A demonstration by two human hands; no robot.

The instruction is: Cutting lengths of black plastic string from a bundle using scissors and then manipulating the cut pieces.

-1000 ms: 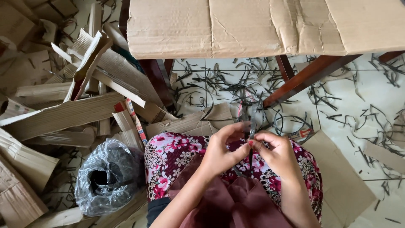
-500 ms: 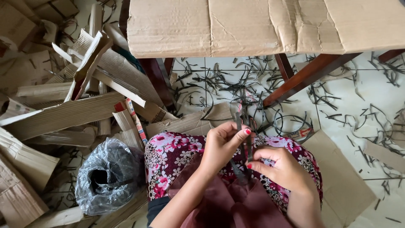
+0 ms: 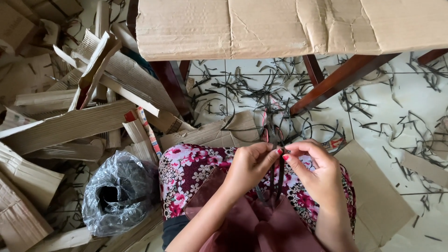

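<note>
Left hand (image 3: 249,165): grip pressed together, thumb and fingertips pinching the top of a bundle of thin dark strips (image 3: 275,179). Right hand (image 3: 315,172): grip likewise closed, pinching the same bundle just beside the left; the fingertips of the two hands nearly touch. The strips hang down between the hands, over the lap in a floral garment (image 3: 186,175).

Edges: the cardboard-covered table (image 3: 289,25) lies ahead, its wooden leg (image 3: 340,79) slanting near the right hand. Cardboard scraps (image 3: 84,116) crowd the left, a grey plastic bag (image 3: 114,193) near the left forearm. The tiled floor (image 3: 406,107), littered with strip offcuts, offers more room to the right.
</note>
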